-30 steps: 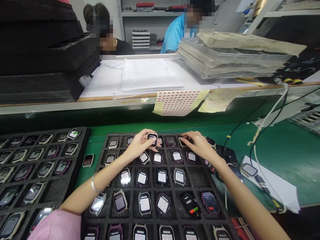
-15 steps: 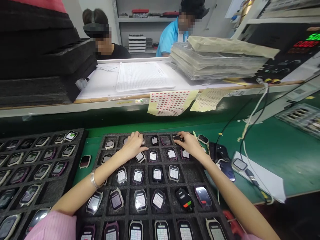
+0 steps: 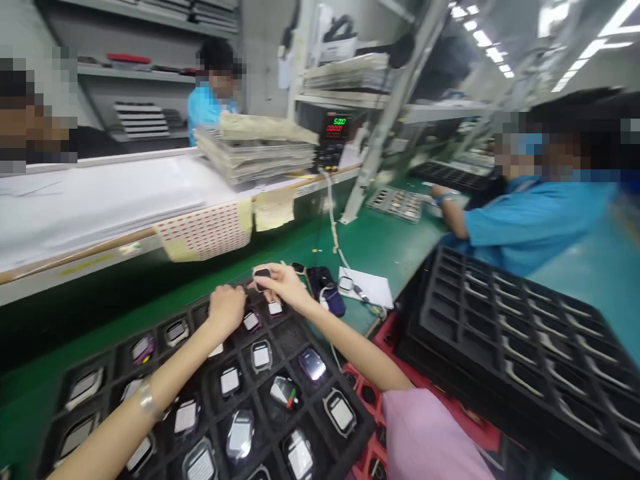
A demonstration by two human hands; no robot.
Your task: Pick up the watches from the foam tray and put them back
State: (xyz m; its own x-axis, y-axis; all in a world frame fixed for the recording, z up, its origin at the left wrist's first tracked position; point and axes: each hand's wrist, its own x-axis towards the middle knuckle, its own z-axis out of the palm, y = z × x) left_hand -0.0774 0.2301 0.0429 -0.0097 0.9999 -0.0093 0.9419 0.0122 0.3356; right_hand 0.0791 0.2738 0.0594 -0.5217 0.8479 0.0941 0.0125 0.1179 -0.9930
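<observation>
My right hand (image 3: 281, 285) pinches a smartwatch case (image 3: 262, 277) with a dark screen and light rim, raised above the far edge of a black foam tray (image 3: 295, 340). Just left of it, my left hand (image 3: 227, 308) is closed over the tray's far row, its fingers curled down; what they hold, if anything, is hidden. Strapless watch cases fill many compartments, several with lit white screens. A purple-rimmed watch (image 3: 251, 321) lies below and between my hands. One watch (image 3: 284, 392) shows a red and green patch.
At the right, another black tray (image 3: 430, 313) holds rows of light-rimmed parts, above red trays (image 3: 487, 427). Beyond my right hand lie a dark phone-like object (image 3: 333, 300), white paper (image 3: 377, 288) and cables. A shelf edge crosses behind the bench. A co-worker in blue (image 3: 530, 220) sits at the right.
The view has swung to the right, bringing the right-hand trays and a co-worker into sight. My right hand now has a watch lifted, and my left hand has come close beside it.
</observation>
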